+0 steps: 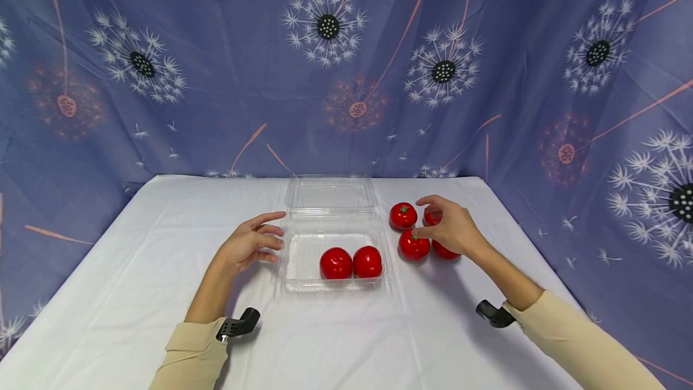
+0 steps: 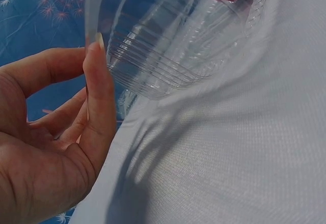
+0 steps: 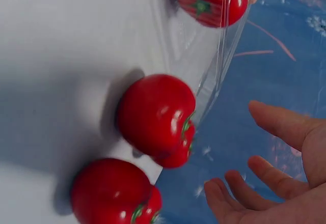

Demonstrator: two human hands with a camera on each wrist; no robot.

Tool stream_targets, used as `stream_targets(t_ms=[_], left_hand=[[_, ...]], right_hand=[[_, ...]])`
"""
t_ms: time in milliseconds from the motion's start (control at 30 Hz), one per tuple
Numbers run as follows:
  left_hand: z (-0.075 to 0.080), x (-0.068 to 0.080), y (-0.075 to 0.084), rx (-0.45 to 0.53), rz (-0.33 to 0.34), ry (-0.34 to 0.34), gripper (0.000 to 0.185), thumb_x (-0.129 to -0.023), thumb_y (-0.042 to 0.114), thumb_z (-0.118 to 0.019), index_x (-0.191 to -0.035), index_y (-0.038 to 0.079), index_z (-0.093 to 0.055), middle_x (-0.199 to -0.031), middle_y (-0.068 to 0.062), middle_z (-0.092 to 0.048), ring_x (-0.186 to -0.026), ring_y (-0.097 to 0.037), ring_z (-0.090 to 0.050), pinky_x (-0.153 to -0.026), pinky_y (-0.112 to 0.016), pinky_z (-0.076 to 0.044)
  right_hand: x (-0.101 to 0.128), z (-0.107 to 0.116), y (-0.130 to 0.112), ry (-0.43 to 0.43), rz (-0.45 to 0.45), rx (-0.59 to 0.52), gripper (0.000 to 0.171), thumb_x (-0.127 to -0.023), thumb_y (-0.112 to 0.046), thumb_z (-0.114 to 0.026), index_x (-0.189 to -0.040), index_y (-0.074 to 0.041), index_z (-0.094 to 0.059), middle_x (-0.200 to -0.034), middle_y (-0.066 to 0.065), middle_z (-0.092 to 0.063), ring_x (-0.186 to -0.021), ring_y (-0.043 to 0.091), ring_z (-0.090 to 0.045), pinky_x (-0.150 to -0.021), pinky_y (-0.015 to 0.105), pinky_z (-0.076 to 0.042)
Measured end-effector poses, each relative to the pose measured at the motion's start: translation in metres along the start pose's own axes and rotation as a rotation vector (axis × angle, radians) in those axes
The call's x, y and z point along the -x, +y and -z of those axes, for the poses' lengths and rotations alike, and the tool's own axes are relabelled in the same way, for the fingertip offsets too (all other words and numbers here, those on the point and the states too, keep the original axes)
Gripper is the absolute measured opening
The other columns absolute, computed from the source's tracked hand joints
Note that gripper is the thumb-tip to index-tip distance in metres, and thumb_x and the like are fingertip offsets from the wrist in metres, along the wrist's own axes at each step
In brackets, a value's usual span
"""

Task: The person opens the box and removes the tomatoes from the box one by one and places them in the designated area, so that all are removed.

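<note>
A clear plastic clamshell box [image 1: 292, 257] lies open on the white table, its lid [image 1: 330, 194] folded back. Two red tomatoes [image 1: 336, 262] [image 1: 367, 261] sit in its tray. My left hand [image 1: 276, 236] rests beside the box's left wall with relaxed fingers; in the left wrist view the thumb [image 2: 97, 81] is at the box's rim [image 2: 168, 46]. Right of the box lies a cluster of loose tomatoes [image 1: 403, 215] [image 1: 414, 245] [image 1: 445, 250]. My right hand [image 1: 425, 220] hovers over them with fingers spread, partly hiding one. In the right wrist view the fingers [image 3: 277, 122] hold nothing beside two tomatoes [image 3: 155, 114] [image 3: 109, 191].
A white cloth covers the table [image 1: 135, 269]. A blue dandelion-print curtain [image 1: 216, 77] hangs behind and at both sides. Black camera mounts [image 1: 238, 324] [image 1: 492, 313] sit at both wrists.
</note>
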State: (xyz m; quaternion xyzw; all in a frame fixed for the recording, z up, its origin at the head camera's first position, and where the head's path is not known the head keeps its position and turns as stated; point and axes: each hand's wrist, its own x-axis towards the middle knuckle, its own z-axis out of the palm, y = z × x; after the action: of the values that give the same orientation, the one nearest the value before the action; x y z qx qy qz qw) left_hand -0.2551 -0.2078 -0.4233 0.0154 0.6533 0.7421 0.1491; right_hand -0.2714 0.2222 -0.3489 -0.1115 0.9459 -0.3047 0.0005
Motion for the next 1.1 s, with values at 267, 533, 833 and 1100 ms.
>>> stream_targets(t_ms=[267, 533, 833, 1100], left_hand=[[0.000, 0.000, 0.001, 0.006, -0.001, -0.007, 0.081, -0.082, -0.010, -0.068, -0.156, 0.005, -0.036, -0.107, -0.007, -0.058, -0.075, -0.012, -0.067, -0.060, -0.029, -0.061], [0.002, 0.000, 0.000, 0.009, -0.005, -0.013, 0.081, -0.083, -0.011, -0.067, -0.156, 0.005, -0.037, -0.107, -0.007, -0.059, -0.075, -0.013, -0.067, -0.060, -0.029, -0.061], [0.001, -0.003, -0.002, -0.002, -0.009, -0.007, 0.081, -0.083, -0.010, -0.067, -0.156, 0.005, -0.035, -0.109, -0.008, -0.058, -0.076, -0.012, -0.067, -0.061, -0.029, -0.062], [0.001, -0.001, 0.000, -0.002, -0.003, -0.007, 0.082, -0.083, -0.010, -0.068, -0.156, 0.004, -0.035, -0.109, -0.009, -0.058, -0.076, -0.012, -0.067, -0.061, -0.029, -0.062]], right_hand=[[-0.004, -0.011, -0.021, -0.044, 0.044, -0.066, 0.059, -0.081, -0.026, -0.084, -0.133, -0.013, -0.061, -0.129, 0.022, -0.065, -0.118, 0.040, -0.061, -0.088, 0.050, -0.060], [-0.007, -0.023, -0.047, -0.116, 0.088, -0.092, 0.062, -0.079, -0.029, -0.087, -0.134, -0.018, -0.062, -0.125, 0.013, -0.066, -0.120, 0.035, -0.062, -0.097, 0.050, -0.056], [-0.008, -0.048, -0.068, -0.183, 0.166, -0.101, 0.061, -0.077, -0.029, -0.088, -0.132, -0.020, -0.063, -0.120, 0.007, -0.069, -0.110, 0.027, -0.065, -0.094, 0.043, -0.056], [-0.006, -0.070, -0.085, -0.225, 0.193, -0.136, 0.060, -0.078, -0.029, -0.088, -0.132, -0.019, -0.064, -0.121, 0.010, -0.070, -0.113, 0.033, -0.064, -0.094, 0.044, -0.057]])
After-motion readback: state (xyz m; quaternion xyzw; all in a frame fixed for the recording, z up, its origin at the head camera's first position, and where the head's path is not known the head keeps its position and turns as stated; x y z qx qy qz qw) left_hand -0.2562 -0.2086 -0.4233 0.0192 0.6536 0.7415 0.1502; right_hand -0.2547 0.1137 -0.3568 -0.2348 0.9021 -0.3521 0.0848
